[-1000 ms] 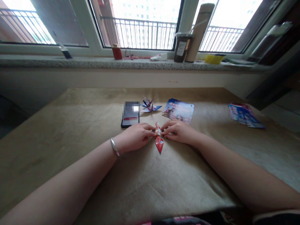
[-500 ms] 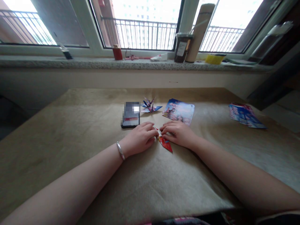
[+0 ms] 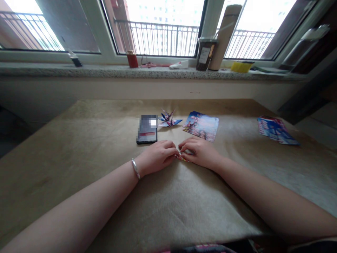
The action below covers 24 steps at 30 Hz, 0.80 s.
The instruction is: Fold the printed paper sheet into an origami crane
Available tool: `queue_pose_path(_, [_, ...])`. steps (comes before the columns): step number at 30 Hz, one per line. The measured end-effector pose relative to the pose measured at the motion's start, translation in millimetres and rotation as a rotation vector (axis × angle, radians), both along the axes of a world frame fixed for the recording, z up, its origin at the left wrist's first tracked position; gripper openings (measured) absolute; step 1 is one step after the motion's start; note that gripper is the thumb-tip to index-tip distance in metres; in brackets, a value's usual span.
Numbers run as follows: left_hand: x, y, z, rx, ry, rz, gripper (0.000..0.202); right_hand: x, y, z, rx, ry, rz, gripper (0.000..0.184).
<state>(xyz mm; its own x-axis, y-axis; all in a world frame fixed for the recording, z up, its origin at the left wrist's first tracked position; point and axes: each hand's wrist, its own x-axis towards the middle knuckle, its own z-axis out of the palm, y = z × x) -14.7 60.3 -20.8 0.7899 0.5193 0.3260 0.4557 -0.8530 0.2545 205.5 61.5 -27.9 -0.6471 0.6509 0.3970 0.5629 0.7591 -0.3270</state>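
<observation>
A small piece of folded paper (image 3: 183, 158), red and white, lies between my two hands, low over the tabletop and mostly covered by fingers. My left hand (image 3: 160, 154), with a silver bangle at the wrist, is closed with its fingertips on the paper's left end. Thumb and fingers of my right hand (image 3: 201, 151) pinch its right side. Just beyond the left hand lies a phone (image 3: 147, 131) with a blurred-out screen. Folded paper cranes (image 3: 170, 121), blue and pink, stand beside the phone. Past my right hand is a stack of printed square paper (image 3: 201, 124).
A second fan of printed sheets (image 3: 276, 130) lies at the right of the table (image 3: 79, 147). On the stone windowsill (image 3: 105, 72) stand a red bottle (image 3: 132, 59), a dark lidded cup (image 3: 204, 56), a tall tube (image 3: 225, 38) and a yellow box (image 3: 240, 66).
The red pointed flap that stuck out toward me is no longer spread on the table; the paper now shows as a narrow strip between my fingers. My hands have barely shifted.
</observation>
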Motion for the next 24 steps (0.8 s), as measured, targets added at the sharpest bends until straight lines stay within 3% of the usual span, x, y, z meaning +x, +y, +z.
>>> queue_pose_path(10, [0.9,0.1,-0.4,0.046,0.086,0.124,0.019,-4.8,-3.4,2.2,-0.048,0.003,-0.039,0.006])
queue_pose_path(24, [0.1,0.7,0.0,0.025,0.074,0.093,0.016,-4.0,-5.4,2.8,-0.016,-0.033,-0.058,0.010])
